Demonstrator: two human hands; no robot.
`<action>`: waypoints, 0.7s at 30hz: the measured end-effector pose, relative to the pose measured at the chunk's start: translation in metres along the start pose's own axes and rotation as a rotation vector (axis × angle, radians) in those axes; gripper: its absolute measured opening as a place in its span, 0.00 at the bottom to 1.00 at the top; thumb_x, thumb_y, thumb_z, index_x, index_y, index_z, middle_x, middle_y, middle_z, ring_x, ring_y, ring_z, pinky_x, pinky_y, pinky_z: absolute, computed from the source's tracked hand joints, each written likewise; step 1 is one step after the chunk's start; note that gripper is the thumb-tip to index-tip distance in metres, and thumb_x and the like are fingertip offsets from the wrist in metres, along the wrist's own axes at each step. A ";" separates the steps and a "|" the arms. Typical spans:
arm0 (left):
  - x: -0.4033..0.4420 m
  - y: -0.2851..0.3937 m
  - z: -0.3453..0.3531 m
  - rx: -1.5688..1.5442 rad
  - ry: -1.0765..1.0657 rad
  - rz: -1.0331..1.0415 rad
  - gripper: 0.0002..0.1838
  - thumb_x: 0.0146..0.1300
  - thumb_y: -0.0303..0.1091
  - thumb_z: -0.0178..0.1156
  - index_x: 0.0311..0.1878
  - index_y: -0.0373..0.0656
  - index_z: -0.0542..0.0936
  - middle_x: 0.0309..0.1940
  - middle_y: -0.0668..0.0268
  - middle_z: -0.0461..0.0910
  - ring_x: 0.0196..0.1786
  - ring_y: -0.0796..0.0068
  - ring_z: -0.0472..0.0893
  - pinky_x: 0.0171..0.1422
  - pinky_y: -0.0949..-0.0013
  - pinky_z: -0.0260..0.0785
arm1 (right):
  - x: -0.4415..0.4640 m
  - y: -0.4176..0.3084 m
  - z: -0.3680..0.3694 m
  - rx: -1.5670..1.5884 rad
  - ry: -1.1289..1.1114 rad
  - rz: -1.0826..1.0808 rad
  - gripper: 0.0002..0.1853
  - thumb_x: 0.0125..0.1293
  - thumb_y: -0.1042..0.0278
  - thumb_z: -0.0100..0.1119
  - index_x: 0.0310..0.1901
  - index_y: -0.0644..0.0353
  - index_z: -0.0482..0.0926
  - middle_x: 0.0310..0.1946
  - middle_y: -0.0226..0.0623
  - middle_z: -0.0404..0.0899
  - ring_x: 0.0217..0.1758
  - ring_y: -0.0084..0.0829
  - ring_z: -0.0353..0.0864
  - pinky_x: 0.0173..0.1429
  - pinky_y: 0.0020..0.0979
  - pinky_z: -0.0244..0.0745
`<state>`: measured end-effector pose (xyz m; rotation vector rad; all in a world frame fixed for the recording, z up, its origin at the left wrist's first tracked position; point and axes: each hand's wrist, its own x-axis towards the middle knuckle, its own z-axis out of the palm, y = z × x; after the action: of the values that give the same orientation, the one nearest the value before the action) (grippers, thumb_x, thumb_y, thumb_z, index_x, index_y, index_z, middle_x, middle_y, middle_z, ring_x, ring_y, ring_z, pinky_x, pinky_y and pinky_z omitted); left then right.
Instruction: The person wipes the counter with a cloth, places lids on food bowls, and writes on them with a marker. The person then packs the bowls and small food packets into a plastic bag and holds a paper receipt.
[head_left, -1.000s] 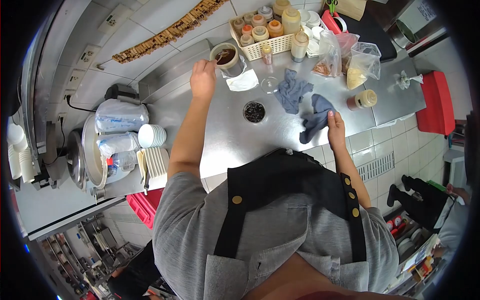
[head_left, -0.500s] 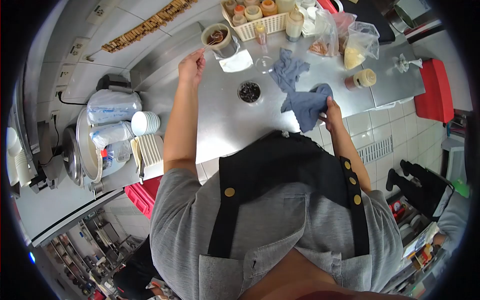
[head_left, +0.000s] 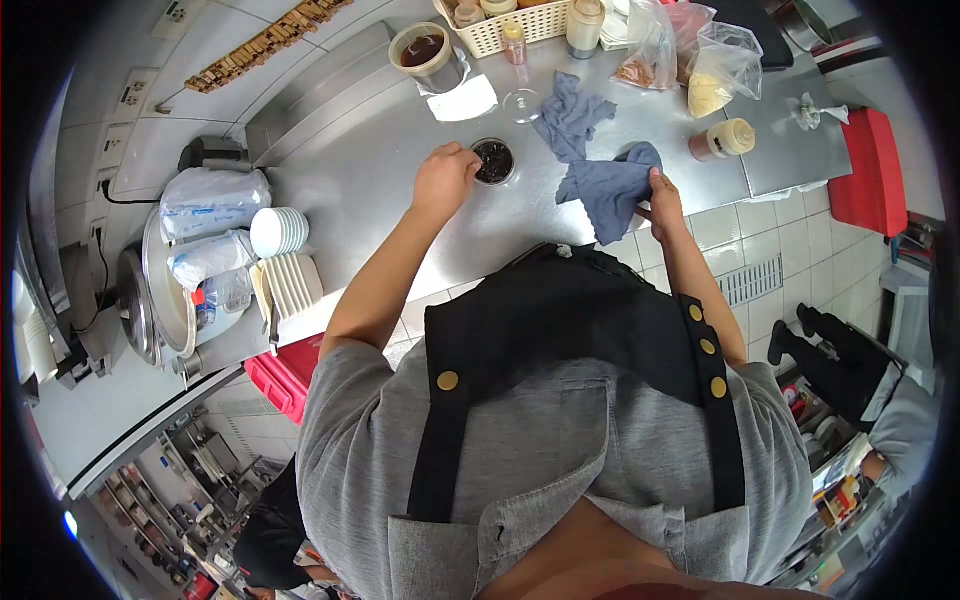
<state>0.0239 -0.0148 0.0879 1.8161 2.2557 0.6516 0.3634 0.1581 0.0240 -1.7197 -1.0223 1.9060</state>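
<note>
My left hand is at the left rim of a small round glass of dark contents. Its fingers are pinched together, and what they hold, if anything, is hidden. My right hand grips the edge of a blue-grey cloth that drapes over the counter's front edge. A second blue-grey cloth lies crumpled just behind it, touching or almost touching. Behind my left hand stands a tub of dark brown liquid, with a white sheet beside it.
Squeeze bottles stand near a cream basket, and another bottle is at the right. Plastic bags of food lie behind it. Stacked white bowls and ribbed plates occupy the left. Another person is at the lower right.
My left hand has moved from the brown liquid tub, where it held a thin utensil, toward me and right to the glass. No utensil shows in the tub now. My right hand keeps the cloth.
</note>
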 end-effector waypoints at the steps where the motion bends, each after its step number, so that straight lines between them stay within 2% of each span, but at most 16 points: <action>1: 0.003 -0.004 0.004 0.015 -0.044 -0.055 0.03 0.58 0.31 0.68 0.34 0.44 0.86 0.31 0.60 0.80 0.38 0.56 0.82 0.44 0.56 0.75 | 0.000 0.000 0.001 -0.041 0.041 -0.006 0.27 0.79 0.47 0.45 0.66 0.63 0.70 0.63 0.45 0.75 0.67 0.39 0.73 0.67 0.48 0.70; 2: 0.007 -0.008 0.007 0.032 -0.087 -0.110 0.04 0.56 0.30 0.69 0.35 0.44 0.86 0.30 0.60 0.81 0.37 0.57 0.82 0.43 0.58 0.74 | 0.015 0.010 -0.005 -0.042 0.041 -0.004 0.27 0.79 0.47 0.45 0.66 0.63 0.70 0.63 0.45 0.75 0.67 0.39 0.73 0.67 0.48 0.70; 3: 0.014 -0.009 0.007 0.031 -0.089 -0.111 0.04 0.56 0.30 0.69 0.35 0.44 0.86 0.30 0.60 0.81 0.37 0.57 0.82 0.43 0.58 0.74 | 0.040 0.028 -0.017 -0.332 0.040 -0.205 0.24 0.79 0.50 0.47 0.62 0.63 0.74 0.57 0.42 0.79 0.59 0.33 0.76 0.62 0.41 0.72; 5: 0.031 -0.005 0.001 -0.065 -0.239 -0.305 0.07 0.56 0.34 0.70 0.37 0.45 0.86 0.31 0.60 0.82 0.39 0.57 0.83 0.43 0.57 0.75 | 0.046 0.035 -0.020 -0.624 0.037 -0.405 0.22 0.79 0.53 0.48 0.59 0.64 0.77 0.51 0.38 0.83 0.52 0.27 0.80 0.58 0.33 0.74; 7: 0.046 -0.002 -0.001 -0.050 -0.192 -0.337 0.08 0.56 0.34 0.71 0.38 0.46 0.85 0.33 0.60 0.82 0.41 0.56 0.83 0.45 0.56 0.75 | 0.015 0.016 -0.002 -0.325 -0.040 -0.572 0.17 0.79 0.59 0.50 0.52 0.64 0.82 0.44 0.37 0.84 0.46 0.29 0.80 0.52 0.28 0.74; 8: 0.051 0.001 -0.001 -0.035 -0.148 -0.368 0.09 0.56 0.35 0.71 0.39 0.48 0.85 0.34 0.59 0.82 0.43 0.54 0.83 0.46 0.55 0.75 | 0.009 0.010 0.002 -0.323 -0.039 -0.571 0.17 0.79 0.59 0.50 0.52 0.64 0.82 0.44 0.37 0.84 0.46 0.29 0.80 0.52 0.28 0.74; 10: 0.058 0.012 -0.005 0.044 -0.099 -0.322 0.12 0.55 0.37 0.72 0.41 0.48 0.85 0.36 0.60 0.83 0.43 0.56 0.83 0.46 0.55 0.74 | 0.002 0.003 0.008 0.075 -0.154 -0.401 0.16 0.79 0.60 0.51 0.52 0.64 0.81 0.38 0.33 0.84 0.38 0.24 0.79 0.48 0.27 0.74; 11: 0.064 0.018 -0.005 0.123 -0.047 -0.274 0.15 0.54 0.40 0.74 0.43 0.48 0.85 0.37 0.61 0.84 0.44 0.59 0.84 0.47 0.56 0.74 | 0.000 0.001 0.013 0.080 -0.146 -0.405 0.16 0.79 0.60 0.51 0.52 0.64 0.81 0.38 0.33 0.84 0.38 0.24 0.79 0.48 0.27 0.74; 13: 0.086 0.028 -0.001 0.050 -0.017 -0.213 0.15 0.54 0.40 0.74 0.43 0.48 0.85 0.39 0.61 0.84 0.44 0.58 0.84 0.48 0.56 0.74 | -0.003 0.000 0.016 0.341 -0.071 -0.148 0.15 0.78 0.58 0.53 0.47 0.62 0.80 0.35 0.32 0.82 0.35 0.22 0.76 0.45 0.26 0.73; 14: 0.098 0.032 0.005 -0.021 0.016 -0.165 0.16 0.53 0.41 0.74 0.44 0.49 0.85 0.42 0.60 0.84 0.45 0.58 0.83 0.48 0.57 0.75 | 0.000 0.003 0.013 0.346 -0.060 -0.150 0.15 0.78 0.58 0.53 0.47 0.62 0.80 0.35 0.32 0.82 0.35 0.22 0.76 0.45 0.26 0.73; 16: 0.126 0.029 0.030 -0.043 -0.022 -0.123 0.14 0.55 0.38 0.72 0.44 0.49 0.85 0.44 0.59 0.84 0.46 0.56 0.84 0.51 0.57 0.75 | 0.006 0.009 0.012 0.157 0.006 -0.046 0.15 0.76 0.55 0.57 0.45 0.62 0.76 0.36 0.32 0.80 0.37 0.25 0.78 0.48 0.31 0.76; 18: 0.146 0.022 0.060 0.175 -0.157 -0.112 0.13 0.55 0.33 0.70 0.45 0.48 0.85 0.44 0.58 0.84 0.48 0.55 0.84 0.53 0.55 0.76 | -0.001 0.007 0.014 0.139 -0.020 -0.009 0.16 0.74 0.52 0.59 0.43 0.60 0.75 0.35 0.31 0.79 0.35 0.25 0.76 0.45 0.30 0.75; 19: 0.153 0.022 0.068 0.196 -0.211 -0.099 0.12 0.57 0.26 0.63 0.44 0.49 0.86 0.42 0.54 0.85 0.48 0.53 0.85 0.51 0.54 0.77 | -0.006 0.006 0.015 0.130 -0.057 -0.012 0.16 0.74 0.53 0.60 0.43 0.60 0.75 0.35 0.31 0.79 0.36 0.25 0.76 0.45 0.30 0.74; 21: 0.167 0.014 0.083 0.235 -0.273 -0.093 0.11 0.55 0.28 0.64 0.43 0.49 0.86 0.43 0.53 0.85 0.46 0.53 0.85 0.51 0.55 0.78 | -0.010 0.004 0.012 0.106 -0.111 0.005 0.15 0.73 0.54 0.61 0.43 0.59 0.75 0.35 0.31 0.78 0.37 0.24 0.76 0.44 0.28 0.73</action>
<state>0.0288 0.1671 0.0427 1.7575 2.2880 0.1164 0.3544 0.1454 0.0276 -1.5751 -0.9386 2.0400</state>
